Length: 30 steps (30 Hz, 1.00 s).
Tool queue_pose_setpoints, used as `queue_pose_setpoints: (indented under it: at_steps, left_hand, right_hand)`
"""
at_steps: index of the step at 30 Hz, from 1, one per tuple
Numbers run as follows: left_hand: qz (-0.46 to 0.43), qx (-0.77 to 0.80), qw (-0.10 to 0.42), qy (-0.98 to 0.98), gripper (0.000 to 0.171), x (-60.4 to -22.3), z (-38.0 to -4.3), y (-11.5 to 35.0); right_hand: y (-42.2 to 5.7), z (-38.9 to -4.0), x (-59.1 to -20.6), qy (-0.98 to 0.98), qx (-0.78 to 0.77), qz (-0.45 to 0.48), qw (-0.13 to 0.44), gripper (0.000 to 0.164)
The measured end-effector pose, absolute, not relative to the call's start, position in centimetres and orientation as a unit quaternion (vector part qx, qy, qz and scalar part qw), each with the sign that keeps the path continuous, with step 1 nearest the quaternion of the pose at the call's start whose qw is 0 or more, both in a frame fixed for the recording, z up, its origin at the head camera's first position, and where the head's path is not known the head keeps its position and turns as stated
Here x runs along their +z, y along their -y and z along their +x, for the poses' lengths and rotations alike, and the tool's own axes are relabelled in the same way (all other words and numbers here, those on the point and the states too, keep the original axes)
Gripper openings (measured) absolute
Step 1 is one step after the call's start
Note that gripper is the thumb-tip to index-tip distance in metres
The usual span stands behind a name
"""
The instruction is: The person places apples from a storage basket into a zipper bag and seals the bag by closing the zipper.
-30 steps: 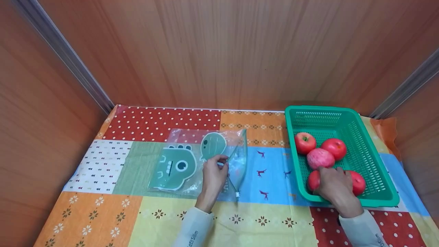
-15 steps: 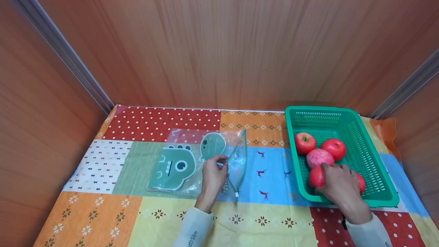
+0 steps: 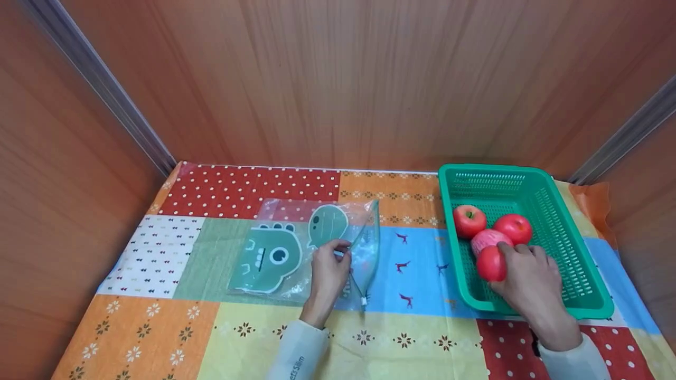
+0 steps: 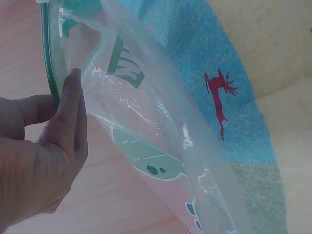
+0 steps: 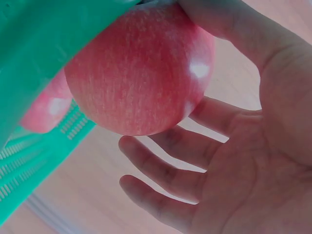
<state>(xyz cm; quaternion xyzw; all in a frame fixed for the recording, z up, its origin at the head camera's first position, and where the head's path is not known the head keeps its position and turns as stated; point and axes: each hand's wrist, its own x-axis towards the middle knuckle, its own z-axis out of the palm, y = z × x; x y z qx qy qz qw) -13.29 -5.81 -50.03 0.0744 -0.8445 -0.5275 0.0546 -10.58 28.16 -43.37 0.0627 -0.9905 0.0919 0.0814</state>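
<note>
My left hand (image 3: 330, 269) pinches the open edge of a clear zip bag (image 3: 364, 258) with green dinosaur prints, which lies on the cloth. In the left wrist view, thumb and fingers hold the bag's green zip strip (image 4: 48, 63), and the mouth gapes. My right hand (image 3: 531, 279) holds a red apple (image 3: 490, 264) over the near part of the green basket (image 3: 590, 264). Thumb and fingertips grip this apple (image 5: 141, 73) in the right wrist view. Beyond it lie two red apples (image 3: 469, 221) and a paler, streaked pink fruit (image 3: 487, 240). My right hand covers part of the basket floor.
Wood-grain panels (image 3: 338, 84) stand behind and at both sides of the table. A patchwork cloth (image 3: 253, 338) covers the tabletop. The basket's raised rim (image 3: 454, 253) lies between the bag and the fruit.
My right hand has shifted right and lifted slightly with the red apple, which now overlaps the streaked fruit in view. Another apple near the hand is now hidden. My left hand stays on the bag.
</note>
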Motion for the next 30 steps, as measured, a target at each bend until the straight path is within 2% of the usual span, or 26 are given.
queue_pose_setpoints:
  at_steps: [19, 30]
  left_hand:
    - [0.09, -0.529, 0.041, 0.843, 0.019, -50.2, -13.2, 5.8]
    - [0.095, -0.53, 0.04, 0.842, 0.019, -50.3, -13.1, 5.9]
  right_hand:
    - [-26.7, -10.4, -42.7, 0.982, 0.121, 0.077, 0.121, 0.094]
    - [-25.2, -10.2, -42.4, 0.97, 0.129, 0.102, 0.18, 0.09]
